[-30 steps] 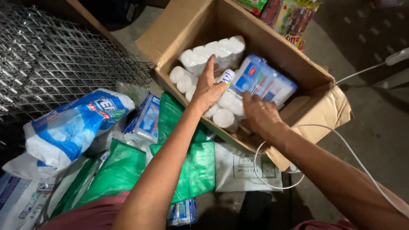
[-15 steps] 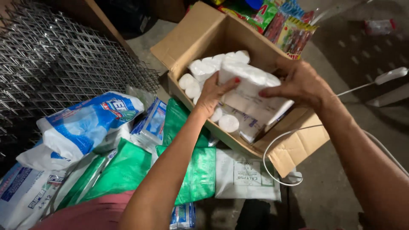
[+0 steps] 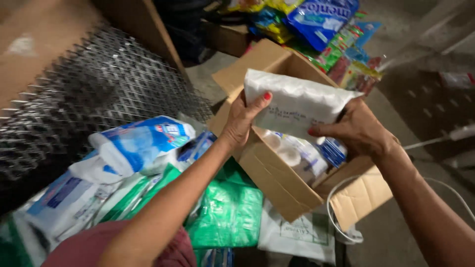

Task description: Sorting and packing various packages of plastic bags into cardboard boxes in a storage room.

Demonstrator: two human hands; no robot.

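Lifted clear of the cardboard box (image 3: 277,183) since 0.5 seconds ago, the white plastic pack (image 3: 294,106) now sits up in the air between your 2 hands, above the box's open top. Your left hand (image 3: 242,121) is closed on the pack's left end, thumb laid across its face, fingers hidden behind. Your right hand (image 3: 356,131) grips the pack's lower right edge, fingers curled under and thumb on top. The pack is tilted, its right end lower than its left.

Below it, the box holds white rolls (image 3: 287,151) and a blue-and-white packet (image 3: 334,151). A thin white cable (image 3: 341,198) loops beside the box's folded-out flap. Green plastic bags (image 3: 230,212) lie against the box's near side, with a blue-and-white wrapped bundle (image 3: 141,146) further left, resting against an expanded metal mesh (image 3: 84,94). Brightly coloured snack packets (image 3: 321,29) are heaped behind the box.
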